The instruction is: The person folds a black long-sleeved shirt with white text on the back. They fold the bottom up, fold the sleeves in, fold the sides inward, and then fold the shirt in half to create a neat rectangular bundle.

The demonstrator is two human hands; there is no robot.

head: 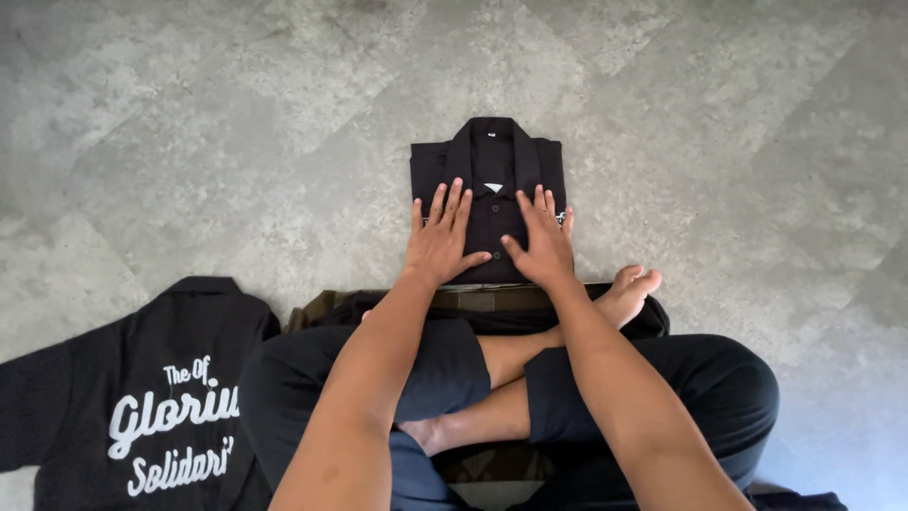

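A black collared shirt [488,161], folded into a neat rectangle with its collar at the far end, lies on the grey floor in front of me. My left hand [441,237] lies flat on its left half, fingers spread. My right hand [542,241] presses flat on its right half, thumb pointing inward. Both palms rest on the cloth and grip nothing. The near edge of the folded shirt is hidden behind my wrists.
I sit cross-legged in dark shorts, bare foot [629,293] to the right of the shirt. An olive-and-black garment [492,303] lies under the shirt's near edge. Another black shirt with white lettering [142,397] is spread out at the left. Grey stone-patterned floor [719,123] surrounds everything.
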